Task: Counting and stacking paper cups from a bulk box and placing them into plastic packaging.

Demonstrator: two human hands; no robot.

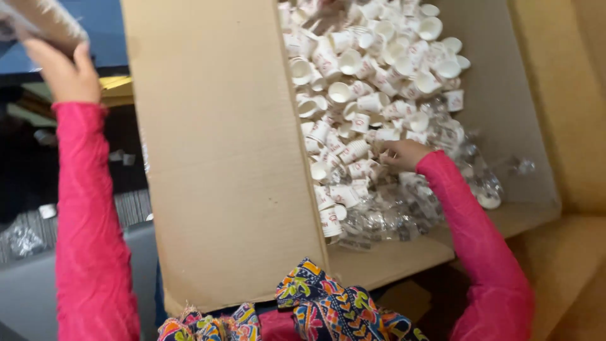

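Note:
A big open cardboard box holds a heap of small white paper cups with red print and crumpled clear plastic wrap. My right hand, in a pink sleeve, reaches into the heap, its fingers closed around a few cups near the middle of the pile. My left hand is raised at the top left, outside the box. It grips a long brownish stack in clear wrap, which runs out of frame.
The box's wide left flap stands between my two arms. More brown cardboard lies to the right. At the left are a dark floor with scattered bits, a grey surface and clear plastic. A colourful patterned scarf hangs below.

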